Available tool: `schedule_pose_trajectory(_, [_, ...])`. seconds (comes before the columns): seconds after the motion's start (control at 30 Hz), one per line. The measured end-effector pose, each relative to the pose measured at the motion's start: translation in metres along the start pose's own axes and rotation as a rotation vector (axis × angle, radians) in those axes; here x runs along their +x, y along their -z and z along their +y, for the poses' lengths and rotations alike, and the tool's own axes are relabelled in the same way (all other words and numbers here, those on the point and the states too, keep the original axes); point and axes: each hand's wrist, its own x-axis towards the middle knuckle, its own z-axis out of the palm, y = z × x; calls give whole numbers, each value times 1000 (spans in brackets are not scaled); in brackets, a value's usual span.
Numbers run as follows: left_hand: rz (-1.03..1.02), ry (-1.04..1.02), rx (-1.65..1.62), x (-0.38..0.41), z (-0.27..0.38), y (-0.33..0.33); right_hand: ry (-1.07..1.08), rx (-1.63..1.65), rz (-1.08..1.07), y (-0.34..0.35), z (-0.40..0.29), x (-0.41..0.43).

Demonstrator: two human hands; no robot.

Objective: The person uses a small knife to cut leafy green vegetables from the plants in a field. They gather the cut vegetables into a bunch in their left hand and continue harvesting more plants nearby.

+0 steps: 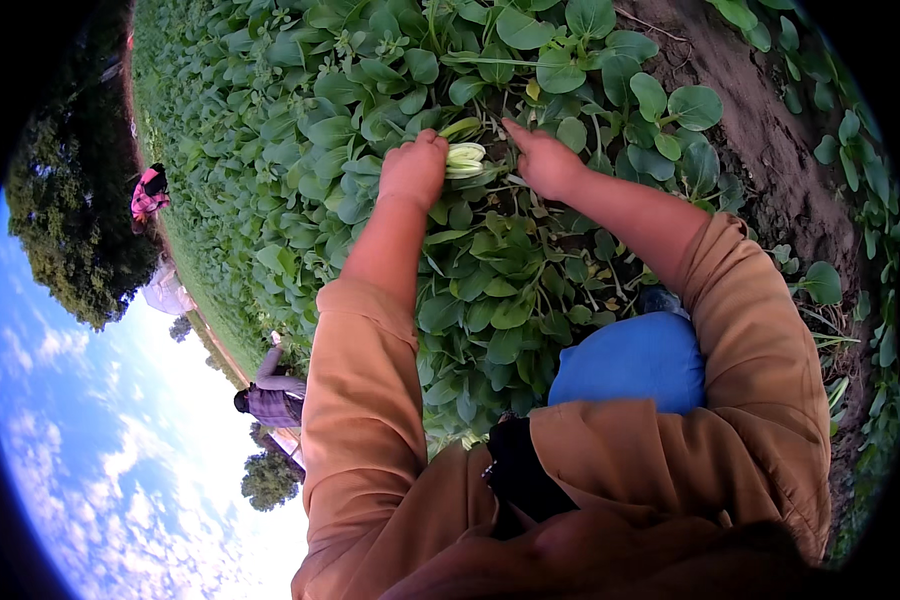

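Observation:
My left hand [414,166] is closed around a leafy green plant, whose pale, cut-looking stem base [465,160] sticks out to the right of the fist. A yellowish-green stalk [461,127] lies just above that base. To the right, my right hand [544,156] reaches among low stems with its index finger stretched towards the soil; the other fingers are curled, and whether they hold anything is hidden. Loose, pale stems lie on the ground between the two hands. Broad-leaved greens [495,277] grow close below them.
Dense leafy greens [270,150] spread to the left. A bare soil furrow [780,135] runs along the right. My knee in blue cloth [630,360] is near my right arm. Two other people, one in pink [148,196] and one in purple [274,397], are farther off in the field.

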Motion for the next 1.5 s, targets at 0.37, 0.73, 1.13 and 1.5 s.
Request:
schedule_pose_trajectory(0.37, [125, -73, 109, -14, 10, -17, 77, -88, -28, -11, 18, 26])
schedule_pose_trajectory(0.73, [252, 19, 123, -39, 32, -16, 47, 12, -77, -7, 24, 22])
schedule_pose_trajectory(1.13, [395, 40, -756, -161, 98, 27, 50, 895, 103, 62, -64, -54])
schedule_pose_trajectory(1.5, [400, 54, -1672, -140, 149, 12, -173, 1043, -231, 64, -61, -100])
